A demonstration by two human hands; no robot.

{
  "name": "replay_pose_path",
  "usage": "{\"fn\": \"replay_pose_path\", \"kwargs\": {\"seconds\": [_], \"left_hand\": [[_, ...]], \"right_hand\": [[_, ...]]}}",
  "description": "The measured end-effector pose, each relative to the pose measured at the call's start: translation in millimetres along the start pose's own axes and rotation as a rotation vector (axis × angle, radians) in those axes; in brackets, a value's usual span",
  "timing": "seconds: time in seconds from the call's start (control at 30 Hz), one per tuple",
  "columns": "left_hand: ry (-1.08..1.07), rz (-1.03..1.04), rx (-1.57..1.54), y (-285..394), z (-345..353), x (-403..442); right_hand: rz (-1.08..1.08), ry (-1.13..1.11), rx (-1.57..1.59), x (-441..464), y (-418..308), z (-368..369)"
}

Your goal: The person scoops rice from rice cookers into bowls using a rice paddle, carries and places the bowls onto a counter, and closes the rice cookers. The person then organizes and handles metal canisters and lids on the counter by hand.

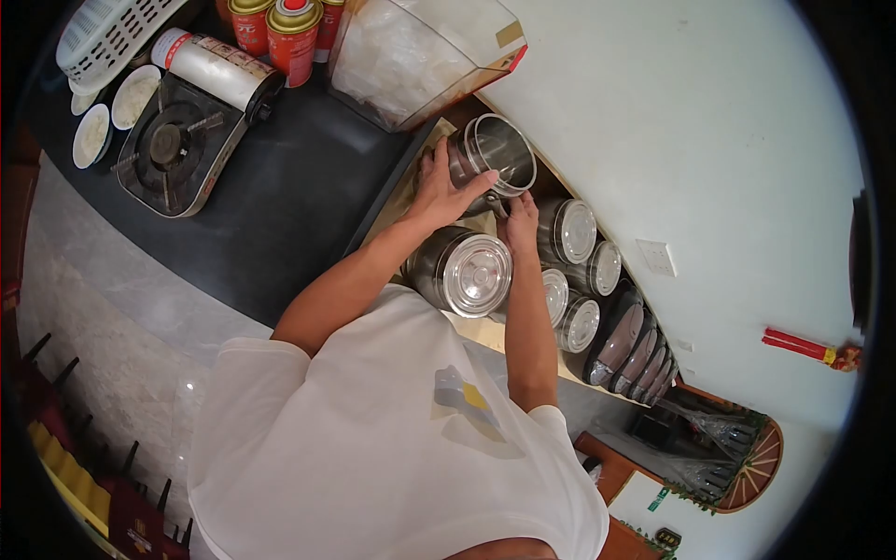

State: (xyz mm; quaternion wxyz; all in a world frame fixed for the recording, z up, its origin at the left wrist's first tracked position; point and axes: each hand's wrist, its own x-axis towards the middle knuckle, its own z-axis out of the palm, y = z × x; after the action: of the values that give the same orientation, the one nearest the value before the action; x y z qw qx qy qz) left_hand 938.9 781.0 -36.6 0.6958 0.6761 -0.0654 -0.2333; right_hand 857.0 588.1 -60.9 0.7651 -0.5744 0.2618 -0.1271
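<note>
Both of my hands are on a large clear glass jar (501, 149) that has no lid on its round mouth. My left hand (446, 193) wraps round the jar's near left side, thumb along the glass. Lower on its right side, my right hand (521, 222) grips the jar near a small metal tap (492, 200). Directly below, close to my forearms, stands a wide jar with a clear lid (478, 275). Several lidded jars (574, 231) stand to the right of my right hand.
A portable gas stove (166, 145), two white bowls (91, 136), red gas cans (292, 42) and a white basket (112, 37) sit on the dark counter (280, 177). A clear bin of plastic bags (411, 56) stands at its end. Dark wrapped items (621, 345) line the shelf.
</note>
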Motion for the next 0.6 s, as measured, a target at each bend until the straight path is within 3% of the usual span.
{"fn": "replay_pose_path", "kwargs": {"seconds": [0.13, 0.2, 0.43, 0.6], "left_hand": [[0.023, -0.014, 0.023, 0, 3, 0], [0.049, 0.030, -0.112, -3, 5, 4], [-0.001, -0.064, -0.001, -8, 5, 7], [0.009, -0.027, -0.270, -11, 8, 4]], "right_hand": [[0.008, 0.010, -0.045, 4, 4, -4], [-0.002, 0.009, -0.058, 8, 10, -8], [-0.047, 0.033, -0.159, 12, 22, -14], [-0.004, 0.005, -0.166, 13, 26, -13]]}}
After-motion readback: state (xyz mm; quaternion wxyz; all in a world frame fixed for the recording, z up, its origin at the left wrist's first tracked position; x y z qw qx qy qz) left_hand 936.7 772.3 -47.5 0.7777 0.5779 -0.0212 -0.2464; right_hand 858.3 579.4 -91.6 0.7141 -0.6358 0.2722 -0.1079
